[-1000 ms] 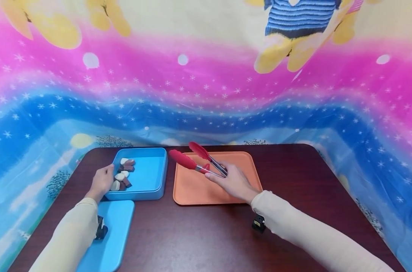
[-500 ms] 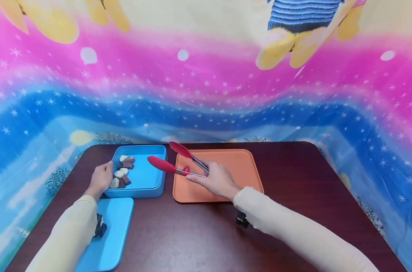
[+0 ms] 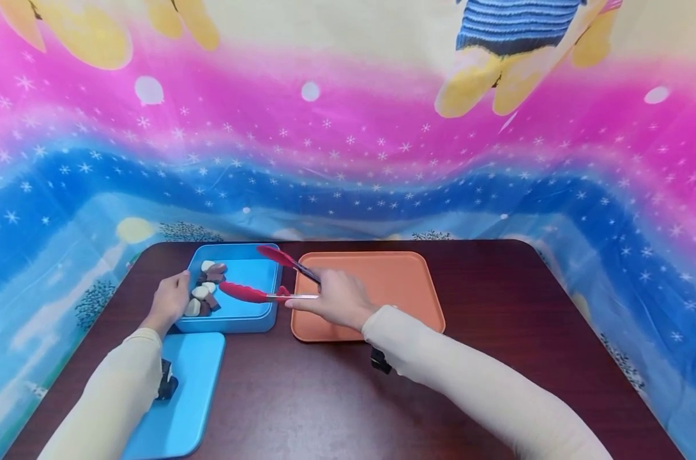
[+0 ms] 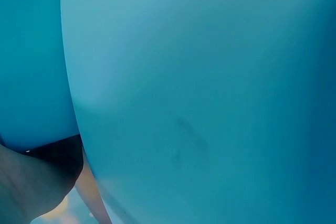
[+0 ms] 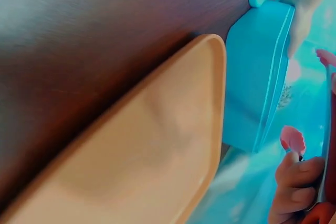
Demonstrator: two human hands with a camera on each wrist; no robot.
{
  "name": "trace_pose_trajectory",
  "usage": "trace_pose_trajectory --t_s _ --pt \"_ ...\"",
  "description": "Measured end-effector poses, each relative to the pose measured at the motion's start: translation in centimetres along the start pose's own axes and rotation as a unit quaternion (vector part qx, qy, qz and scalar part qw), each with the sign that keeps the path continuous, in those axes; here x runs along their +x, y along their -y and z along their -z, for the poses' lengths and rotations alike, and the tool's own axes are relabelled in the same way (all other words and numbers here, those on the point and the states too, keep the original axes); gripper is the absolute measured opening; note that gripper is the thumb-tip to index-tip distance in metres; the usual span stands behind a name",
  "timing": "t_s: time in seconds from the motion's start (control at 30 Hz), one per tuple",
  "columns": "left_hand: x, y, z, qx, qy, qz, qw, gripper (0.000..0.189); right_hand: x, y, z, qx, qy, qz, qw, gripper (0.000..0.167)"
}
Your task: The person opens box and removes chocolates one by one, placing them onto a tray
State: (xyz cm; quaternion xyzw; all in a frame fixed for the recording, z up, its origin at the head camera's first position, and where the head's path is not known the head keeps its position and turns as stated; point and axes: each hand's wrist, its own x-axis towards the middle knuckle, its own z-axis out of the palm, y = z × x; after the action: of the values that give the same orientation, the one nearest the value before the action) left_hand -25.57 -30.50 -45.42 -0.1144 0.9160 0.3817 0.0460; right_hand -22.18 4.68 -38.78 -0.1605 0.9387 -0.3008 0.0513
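Right hand (image 3: 340, 297) gripped the tongs (image 3: 251, 293), heads apart over the box (image 3: 233, 325); left hand (image 3: 168, 300) touched the box's side, presumably steadying it, finger closure undetermined.

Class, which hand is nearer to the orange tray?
Right: the right hand, gripping red tongs, is over the orange tray; the left hand is at the left side of the blue box.

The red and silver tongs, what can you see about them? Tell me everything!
The red and silver tongs have metal-looking arms, a small red piece on one arm, and two long red heads with wavy edges, perhaps silicone. They're spread open, nothing between the heads. The person's right hand grips them, and they point left, over the open, blue, rectangular box.
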Motion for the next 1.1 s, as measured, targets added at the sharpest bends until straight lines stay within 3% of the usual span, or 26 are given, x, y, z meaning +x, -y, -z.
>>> trace_pose_trajectory --t_s 0.1,0.23,0.33,0.47,0.67,0.93,1.1 --pt "-0.1 -0.1 0.2 -0.002 0.001 -0.001 1.0000 0.073 0.7 1.0 -0.4 -0.049 -0.001 0.019 0.9986 0.062" --pt "-0.2 -0.3 0.3 -0.001 -0.008 -0.002 1.0000 0.063 1.5 2.4 -0.8 -0.107 0.008 0.033 0.9936 0.074" --pt "-0.2 -0.3 0.3 -0.003 -0.011 -0.005 0.9999 0.060 2.0 3.4 -1.0 -0.152 0.010 0.041 0.9875 0.085" --pt "-0.2 -0.1 0.3 -0.011 -0.007 -0.004 0.9999 0.064 2.4 4.2 -1.3 -0.210 0.009 0.047 0.9765 0.086" --pt "-0.3 0.3 0.1 -0.022 0.000 0.010 0.9997 0.071 3.0 4.7 -2.4 -0.236 0.010 0.050 0.9705 0.075" --pt "-0.5 0.0 0.1 -0.042 0.018 0.015 0.9988 0.080 3.4 5.1 -3.4 -0.265 0.012 0.051 0.9629 0.042" --pt "-0.7 -0.1 -0.1 -0.033 0.003 0.009 0.9994 0.068 3.2 5.6 -3.5 -0.248 0.022 0.042 0.9677 0.039"
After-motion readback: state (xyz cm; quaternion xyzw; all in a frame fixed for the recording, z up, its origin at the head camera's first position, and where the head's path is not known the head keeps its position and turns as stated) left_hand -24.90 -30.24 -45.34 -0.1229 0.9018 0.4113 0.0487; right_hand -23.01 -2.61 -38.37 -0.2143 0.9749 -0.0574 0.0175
